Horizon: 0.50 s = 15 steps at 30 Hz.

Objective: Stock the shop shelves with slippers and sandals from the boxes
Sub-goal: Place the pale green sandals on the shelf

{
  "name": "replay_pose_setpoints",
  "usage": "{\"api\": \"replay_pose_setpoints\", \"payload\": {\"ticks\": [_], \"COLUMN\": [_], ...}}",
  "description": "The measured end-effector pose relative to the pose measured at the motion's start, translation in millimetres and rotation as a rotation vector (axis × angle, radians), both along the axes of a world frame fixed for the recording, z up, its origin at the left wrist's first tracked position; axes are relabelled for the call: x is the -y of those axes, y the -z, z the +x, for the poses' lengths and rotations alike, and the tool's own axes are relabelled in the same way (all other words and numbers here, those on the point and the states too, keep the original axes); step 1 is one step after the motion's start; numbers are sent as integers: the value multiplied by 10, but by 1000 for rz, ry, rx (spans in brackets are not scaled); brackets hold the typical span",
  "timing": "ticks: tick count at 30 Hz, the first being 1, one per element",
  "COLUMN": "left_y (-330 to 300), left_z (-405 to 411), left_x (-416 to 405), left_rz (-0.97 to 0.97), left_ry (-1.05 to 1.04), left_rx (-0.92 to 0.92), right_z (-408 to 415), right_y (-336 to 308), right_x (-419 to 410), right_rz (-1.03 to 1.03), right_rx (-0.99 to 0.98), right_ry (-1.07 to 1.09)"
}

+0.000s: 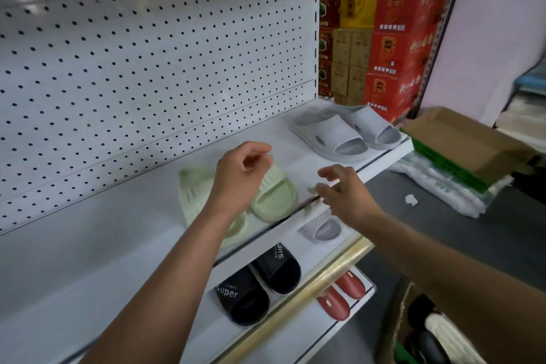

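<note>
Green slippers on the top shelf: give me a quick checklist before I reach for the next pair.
1. Green slippers resting on the top shelf: ok.
2. Pair lined up like the grey slippers: not ok, one sits angled and partly under the left forearm.
3. Left hand free: ok, fingers loosely curled above the pair, holding nothing.
4. Right hand free: ok, open over the shelf's front edge.
5. Room left on this shelf: ok, bare surface to the left.
6. More stock in the cardboard box: cannot tell, contents hidden.
</note>
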<state>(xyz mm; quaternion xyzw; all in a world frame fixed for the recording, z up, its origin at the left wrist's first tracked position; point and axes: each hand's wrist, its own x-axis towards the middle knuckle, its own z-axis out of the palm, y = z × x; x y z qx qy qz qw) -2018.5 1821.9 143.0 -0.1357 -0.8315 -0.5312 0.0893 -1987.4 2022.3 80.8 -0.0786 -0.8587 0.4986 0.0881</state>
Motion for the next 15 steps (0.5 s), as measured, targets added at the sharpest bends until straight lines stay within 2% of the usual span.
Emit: {"api": "replay_pose_setpoints", "payload": {"ticks": [5, 10, 15], "left_y": [115, 509, 1109], "left_z": [319, 546, 804], "left_x": [-614, -1381, -2396], "left_rz": [153, 91, 43], "left_ry": [251, 398, 477], "left_rx": [231, 384, 610], "right_z": [308, 725, 1222], "right_y": [63, 318, 872], "right_x": [-559, -1330, -2300], "right_rz": [-76, -123, -250], "right_rx": [-68, 50, 172], "right_ry": [64, 77, 246]}}
